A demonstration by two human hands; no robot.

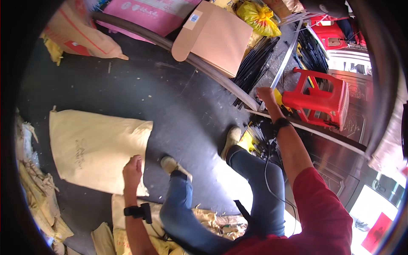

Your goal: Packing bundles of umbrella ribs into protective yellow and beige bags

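- The dark floor spreads under me, with a cardboard sheet and pink box at its far side.
- A pale woven sack lies flat at my left; my left hand rests on its near corner, fingers curled together, whether gripping the cloth I cannot tell.
- A red plastic stool stands at my right.
- My right hand reaches out beside it, seemingly closed on the end of a long grey strip near the black rods.
- I judge I am mid-gathering; next the strip needs a firm pull toward the sack.
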